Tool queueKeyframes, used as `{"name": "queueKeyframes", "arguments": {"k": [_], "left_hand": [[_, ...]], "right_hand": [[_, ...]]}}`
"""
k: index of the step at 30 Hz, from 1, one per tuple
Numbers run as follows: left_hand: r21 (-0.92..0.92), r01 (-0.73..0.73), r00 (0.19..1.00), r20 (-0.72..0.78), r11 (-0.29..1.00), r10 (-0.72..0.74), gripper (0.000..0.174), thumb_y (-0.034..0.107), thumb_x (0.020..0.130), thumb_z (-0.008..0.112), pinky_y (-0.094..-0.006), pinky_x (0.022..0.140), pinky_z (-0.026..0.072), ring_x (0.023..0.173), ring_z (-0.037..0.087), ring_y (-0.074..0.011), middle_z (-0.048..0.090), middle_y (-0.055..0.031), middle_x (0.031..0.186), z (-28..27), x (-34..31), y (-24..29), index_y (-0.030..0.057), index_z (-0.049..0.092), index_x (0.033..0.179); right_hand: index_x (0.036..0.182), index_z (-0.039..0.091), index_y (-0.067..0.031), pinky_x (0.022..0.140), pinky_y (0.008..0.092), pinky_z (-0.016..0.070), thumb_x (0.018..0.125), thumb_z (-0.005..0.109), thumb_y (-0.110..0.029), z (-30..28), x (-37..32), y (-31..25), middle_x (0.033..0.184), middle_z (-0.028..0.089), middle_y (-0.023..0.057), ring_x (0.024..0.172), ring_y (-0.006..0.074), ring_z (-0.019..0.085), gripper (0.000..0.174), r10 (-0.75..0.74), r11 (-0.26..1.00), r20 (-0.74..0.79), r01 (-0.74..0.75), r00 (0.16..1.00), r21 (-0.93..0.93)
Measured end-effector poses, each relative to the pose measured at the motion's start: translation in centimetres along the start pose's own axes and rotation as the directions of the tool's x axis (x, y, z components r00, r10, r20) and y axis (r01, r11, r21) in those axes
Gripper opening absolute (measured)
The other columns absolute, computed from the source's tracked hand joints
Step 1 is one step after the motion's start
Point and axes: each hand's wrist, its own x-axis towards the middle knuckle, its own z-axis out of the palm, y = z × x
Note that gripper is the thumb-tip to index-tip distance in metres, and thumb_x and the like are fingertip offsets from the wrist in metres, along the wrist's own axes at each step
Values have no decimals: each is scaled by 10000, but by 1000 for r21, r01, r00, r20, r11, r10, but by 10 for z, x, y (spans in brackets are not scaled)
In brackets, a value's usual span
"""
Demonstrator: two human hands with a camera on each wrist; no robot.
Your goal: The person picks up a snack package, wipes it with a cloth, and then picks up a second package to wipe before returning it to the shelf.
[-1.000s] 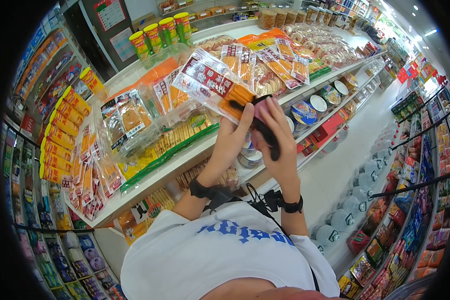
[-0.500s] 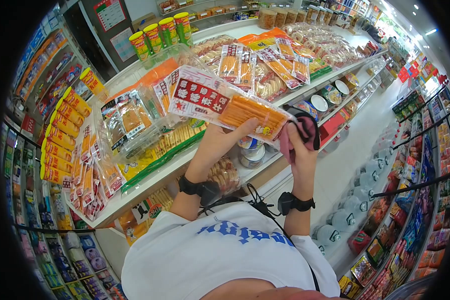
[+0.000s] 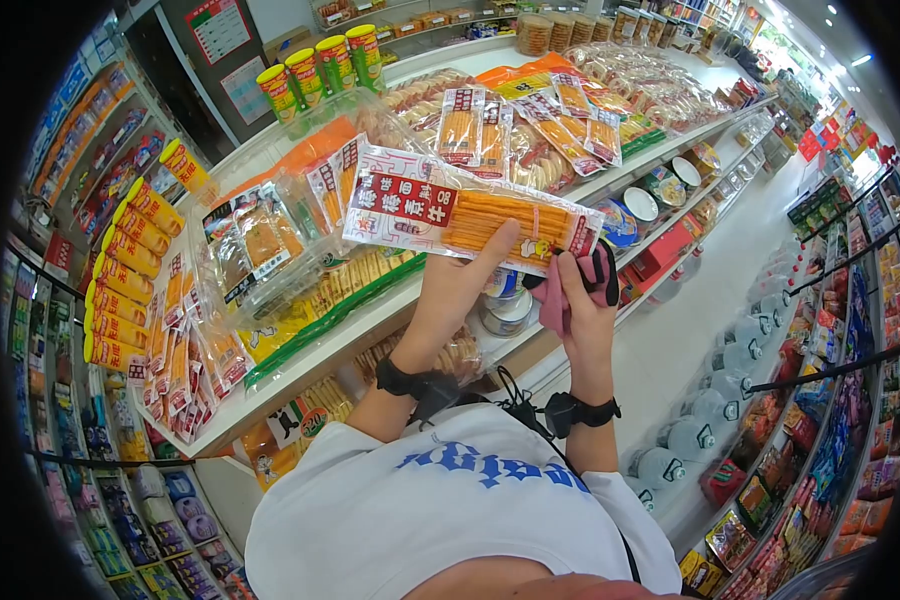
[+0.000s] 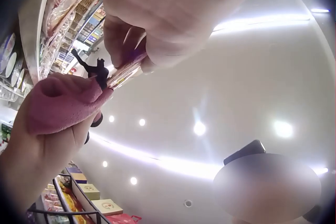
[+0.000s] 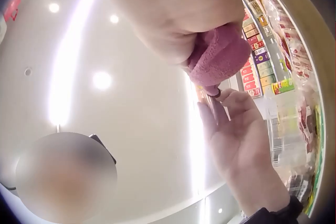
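My left hand (image 3: pixel 457 290) holds a flat clear packet of orange snack sticks (image 3: pixel 500 225) above the display, its thumb across the front and its fingers behind. The packet's red printed label faces up, towards the head camera. At its lower right corner, my right hand (image 3: pixel 587 322) grips a pink and black cloth (image 3: pixel 553 303), thumb on top. In the left wrist view the pink cloth (image 4: pixel 63 103) is bunched between the right thumb and fingers, right at the packet's end. The right wrist view shows the cloth (image 5: pixel 220 58) folded under the right hand, with the left hand (image 5: pixel 239 137) beyond.
The white display counter (image 3: pixel 300 385) bears similar packets (image 3: pixel 460 130), a clear plastic box (image 3: pixel 255 245) and yellow-lidded cans (image 3: pixel 335 62). Below, tubs (image 3: pixel 640 205) stand on a lower shelf. Large water bottles (image 3: pixel 690 435) line the aisle floor at right.
The cloth went from over the packet's middle out past its right end, then came back to its lower right corner. The packet swung from steeply tilted to nearly level, its label now fully visible.
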Motion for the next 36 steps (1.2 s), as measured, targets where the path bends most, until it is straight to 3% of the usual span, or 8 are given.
{"name": "queueKeyframes", "arguments": {"k": [5, 8, 13, 17, 24, 31, 35, 36], "left_hand": [[-17, -47, 993, -107, 999, 44, 342, 244, 952, 700, -271, 809, 513, 918, 639, -102, 696, -56, 1063, -3, 2, -3, -17, 639, 1163], [113, -18, 1000, 24, 993, 15, 359, 240, 953, 694, -291, 838, 516, 957, 644, -122, 689, -79, 1118, -22, 5, 4, -19, 626, 1193], [267, -62, 942, 334, 962, -33, 353, 216, 922, 718, -291, 848, 511, 955, 661, -146, 714, -92, 1061, -14, 2, 8, -36, 659, 1163], [261, -74, 945, 327, 963, -16, 387, 155, 891, 747, -288, 865, 510, 990, 644, -132, 698, -99, 1096, -9, 10, 12, -34, 633, 1209], [275, -52, 988, 151, 960, 11, 675, 121, 864, 777, -278, 908, 502, 1087, 606, -143, 623, -117, 1223, -2, 5, 0, -20, 421, 1420], [69, 21, 962, 271, 997, -39, 481, 252, 1024, 578, -284, 935, 472, 1088, 584, -129, 638, -89, 1117, 14, -6, -14, -38, 445, 1385], [143, -5, 958, 283, 990, -36, 449, 300, 1062, 492, -283, 945, 472, 1102, 572, -124, 632, -74, 1138, 7, 0, -14, -30, 482, 1368], [133, -6, 967, 255, 991, -28, 448, 309, 1064, 486, -284, 954, 471, 1106, 566, -124, 625, -66, 1136, 6, 2, -13, -25, 495, 1363]], "right_hand": [[1148, 612, -69, 658, 296, 570, 967, 662, -153, -39, 11, 5, 1038, 678, 49, 836, 137, 672, 206, -85, 994, -162, 72, 983, -84], [1076, 624, -31, 660, 273, 537, 1001, 618, -265, -27, 18, -19, 942, 674, 40, 801, 125, 663, 245, -353, 928, -362, 372, 863, -19], [1142, 632, 15, 736, 214, 498, 966, 678, -263, -18, -5, -27, 946, 683, 10, 836, 81, 630, 332, -140, 930, 35, 143, 990, -339], [1174, 629, 31, 738, 211, 486, 909, 747, -178, -16, -5, -23, 956, 690, 18, 828, 59, 609, 358, 124, 855, 332, 70, 935, -515], [1105, 638, 38, 732, 220, 484, 910, 734, -119, -8, 1, -15, 917, 700, 35, 818, 58, 607, 269, -60, 887, 71, 86, 996, -454], [1123, 627, 42, 787, 271, 511, 911, 699, -76, 6, -8, -11, 928, 699, 101, 846, 137, 654, 252, -490, 488, 272, 519, 828, -702], [1157, 625, 22, 857, 297, 506, 917, 708, -114, 4, -9, -17, 1001, 689, 101, 936, 150, 653, 288, -296, 667, 294, 417, 909, -618], [1155, 625, 18, 866, 295, 500, 933, 697, -159, 1, -10, -12, 1021, 683, 88, 956, 142, 644, 292, -321, 747, 90, 310, 943, -588]]}}
